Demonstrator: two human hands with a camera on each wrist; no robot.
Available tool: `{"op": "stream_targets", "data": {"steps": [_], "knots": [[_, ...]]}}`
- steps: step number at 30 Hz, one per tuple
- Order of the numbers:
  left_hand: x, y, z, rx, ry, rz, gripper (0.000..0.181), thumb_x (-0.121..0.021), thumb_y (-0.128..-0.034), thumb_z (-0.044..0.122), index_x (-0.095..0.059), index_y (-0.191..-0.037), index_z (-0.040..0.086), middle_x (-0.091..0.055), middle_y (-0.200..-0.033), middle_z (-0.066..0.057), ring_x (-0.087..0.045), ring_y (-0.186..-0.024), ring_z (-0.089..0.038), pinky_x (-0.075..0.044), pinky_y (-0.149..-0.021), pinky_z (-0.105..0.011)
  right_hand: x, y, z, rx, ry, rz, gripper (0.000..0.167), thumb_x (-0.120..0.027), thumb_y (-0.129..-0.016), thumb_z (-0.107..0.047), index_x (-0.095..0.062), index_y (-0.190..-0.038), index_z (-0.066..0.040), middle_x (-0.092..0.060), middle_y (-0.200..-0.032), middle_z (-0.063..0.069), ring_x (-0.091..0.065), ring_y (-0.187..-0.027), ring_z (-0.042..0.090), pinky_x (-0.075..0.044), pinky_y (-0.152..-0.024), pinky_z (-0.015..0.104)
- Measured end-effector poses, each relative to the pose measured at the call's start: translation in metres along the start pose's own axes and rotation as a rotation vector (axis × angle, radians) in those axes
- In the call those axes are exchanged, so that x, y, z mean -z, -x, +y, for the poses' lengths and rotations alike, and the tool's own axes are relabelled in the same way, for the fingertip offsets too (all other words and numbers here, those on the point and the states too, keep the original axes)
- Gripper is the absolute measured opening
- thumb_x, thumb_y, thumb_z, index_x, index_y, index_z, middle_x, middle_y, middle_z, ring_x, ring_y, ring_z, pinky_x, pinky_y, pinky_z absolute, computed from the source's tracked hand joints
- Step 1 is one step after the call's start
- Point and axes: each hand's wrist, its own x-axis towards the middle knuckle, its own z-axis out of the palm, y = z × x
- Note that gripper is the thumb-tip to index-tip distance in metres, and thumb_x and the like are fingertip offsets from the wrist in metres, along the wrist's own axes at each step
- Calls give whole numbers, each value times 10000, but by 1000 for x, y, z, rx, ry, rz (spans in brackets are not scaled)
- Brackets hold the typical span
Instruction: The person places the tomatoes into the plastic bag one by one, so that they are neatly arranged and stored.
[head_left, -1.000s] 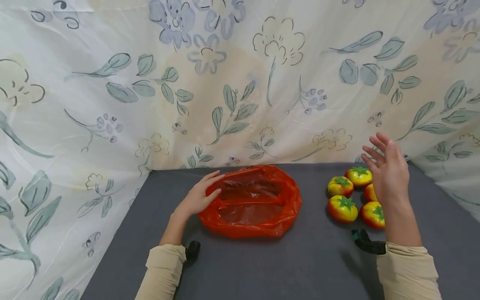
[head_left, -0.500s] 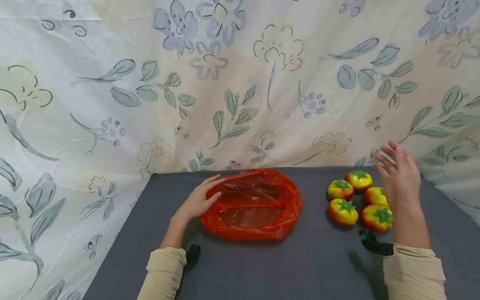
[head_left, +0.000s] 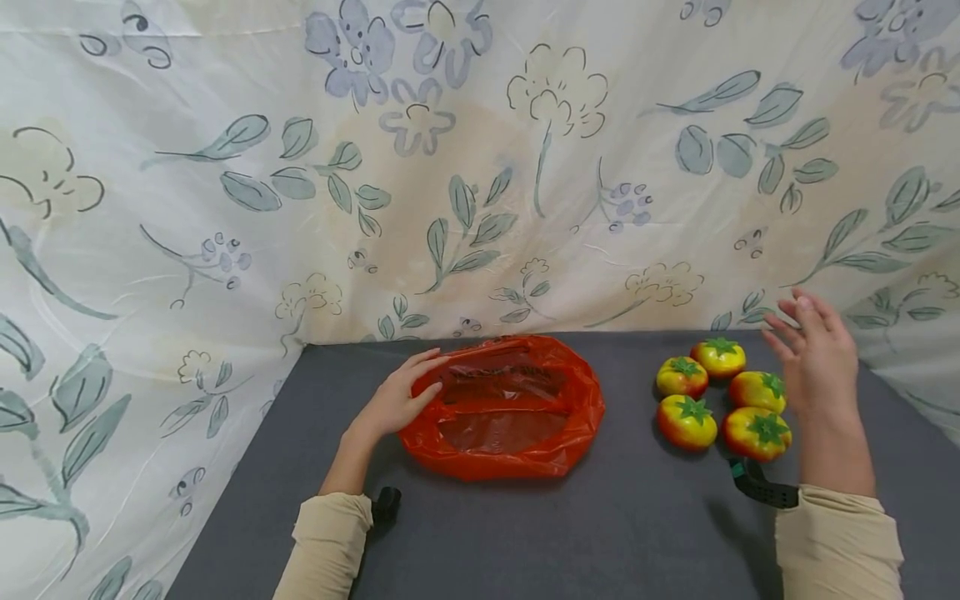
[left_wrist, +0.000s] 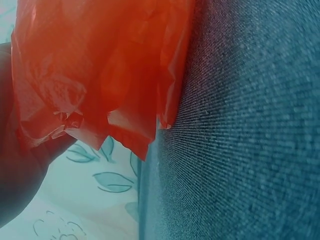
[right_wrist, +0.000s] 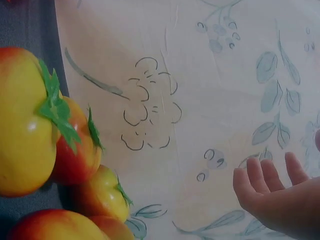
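Head view: left hand (head_left: 396, 398) rests on the left rim of the red bag (head_left: 495, 465), fingers pretty straight; right hand's (head_left: 823, 367) up, fingers loose, just right of five yellow-red tomatoes (head_left: 687, 422).

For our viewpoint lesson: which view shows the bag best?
Head: it shows nearly the whole bag, its mouth open. Left wrist shows a cropped part close up; right wrist, at most a red corner sliver.
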Motion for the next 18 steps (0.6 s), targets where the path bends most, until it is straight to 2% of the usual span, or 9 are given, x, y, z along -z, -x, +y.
{"op": "stream_targets", "data": {"steps": [8, 11, 14, 15, 18], "knots": [[0, 0, 1, 0, -8, 3, 462, -630, -913, 91, -530, -1364, 93, -406, -1449, -149, -395, -1304, -334, -340, -1015, -551, 11, -8, 4, -41, 22, 90, 571, -617, -916, -305, -412, -1427, -155, -464, -1213, -32, -503, -1050, 106, -482, -734, 131], [0, 1, 2, 1, -12, 0, 464, -630, -913, 92, -528, -1366, 96, -408, -1448, -146, -395, -1304, -334, -335, -1019, -551, 15, -10, 7, -64, 65, 134, 594, -616, -908, -325, -402, -1439, -165, -467, -1186, -59, -495, -1057, 88, -447, -896, 186], [-1, 1, 2, 5, -14, -2, 468, -630, -913, 91, -526, -1369, 100, -408, -1447, -144, -395, -1304, -333, -333, -1020, -551, 20, -14, 11, -84, 118, 179, 596, -614, -906, -337, -400, -1440, -179, -462, -1160, -87, -488, -1046, 69, -320, -1046, 230], [-1, 2, 2, 7, -14, -2, 468, -630, -913, 93, -525, -1369, 102, -409, -1447, -143, -396, -1304, -333, -334, -1019, -552, 22, -16, 13, -91, 125, 190, 595, -613, -905, -337, -402, -1439, -180, -462, -1156, -92, -487, -1042, 67, -279, -1073, 239], [-1, 1, 1, 6, -10, -2, 467, -630, -913, 91, -526, -1369, 103, -408, -1445, -156, -398, -1302, -335, -336, -1015, -555, 29, -21, 18, -106, 153, 215, 569, -626, -905, -321, -429, -1423, -190, -463, -1201, -101, -497, -1025, 56, -268, -1076, 233]]}}
